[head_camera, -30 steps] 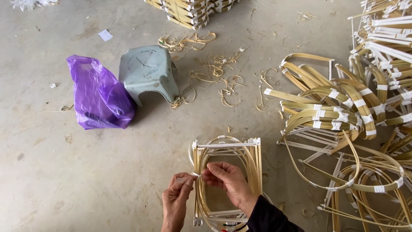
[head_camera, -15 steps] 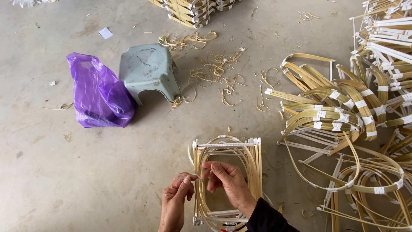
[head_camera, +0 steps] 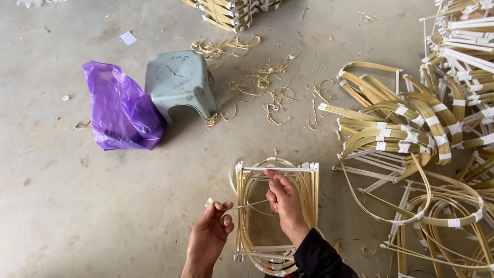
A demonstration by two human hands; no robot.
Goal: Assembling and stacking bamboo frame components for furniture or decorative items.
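Observation:
A rectangular frame of bent bamboo strips [head_camera: 309, 195] with white taped corners lies on the concrete floor in front of me. My right hand [head_camera: 284, 202] rests over the frame's middle, fingers pinched on a thin pale strand [head_camera: 247, 206]. That strand runs left to my left hand [head_camera: 211, 237], which pinches its other end just outside the frame's left side. The strand is stretched nearly taut between both hands.
A grey plastic stool [head_camera: 179, 81] and a purple plastic bag [head_camera: 119, 109] sit at upper left. Heaps of taped bamboo loops [head_camera: 411, 128] fill the right side, another stack [head_camera: 231, 10] lies at top. Shavings [head_camera: 262, 87] litter the floor.
Both hands were close together over the frame; now my left hand has drawn left and down, pulling the strand out, while my right hand moved up toward the frame's top bar.

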